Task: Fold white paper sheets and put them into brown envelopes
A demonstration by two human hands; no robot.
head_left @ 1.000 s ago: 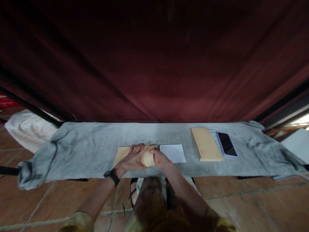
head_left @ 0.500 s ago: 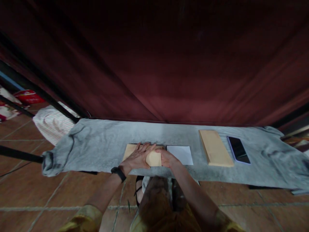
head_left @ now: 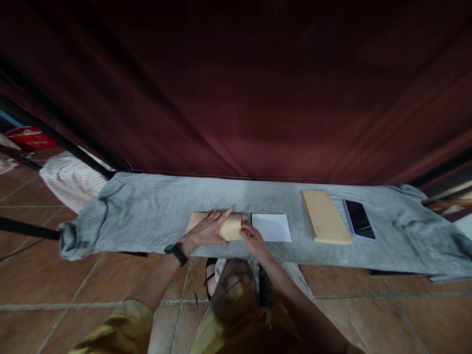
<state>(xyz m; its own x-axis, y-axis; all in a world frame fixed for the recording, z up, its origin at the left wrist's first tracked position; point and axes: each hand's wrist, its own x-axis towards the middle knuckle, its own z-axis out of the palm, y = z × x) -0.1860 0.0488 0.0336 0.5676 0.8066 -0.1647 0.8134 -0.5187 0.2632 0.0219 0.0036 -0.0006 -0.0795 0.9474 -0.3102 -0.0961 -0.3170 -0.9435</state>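
A brown paper envelope [head_left: 231,229] lies lengthwise on the grey cloth near its front edge. My left hand [head_left: 207,228] rests flat across its middle, fingers stretched and thumb apart, pressing it down. At the envelope's right end, my right hand [head_left: 252,238] has its fingertips closed on the paper edge. That end looks slightly raised or folded, though the fingers partly hide it. Just right of this hand is a stack of white paper [head_left: 272,227] with a dark edge along its left and top sides.
Further right are a thick stack of brown envelopes [head_left: 326,217] and a phone [head_left: 359,219] in a pale purple case. Grey cloth [head_left: 147,211] covers the narrow bench. A dark red curtain [head_left: 236,123] hangs behind it, and black metal bars [head_left: 29,229] stand at the left.
My right hand has slid to the envelope's right edge, its fingers now pinched there. The flap that stood up between the hands lies flatter. My left hand stays on the envelope; the view has shifted slightly.
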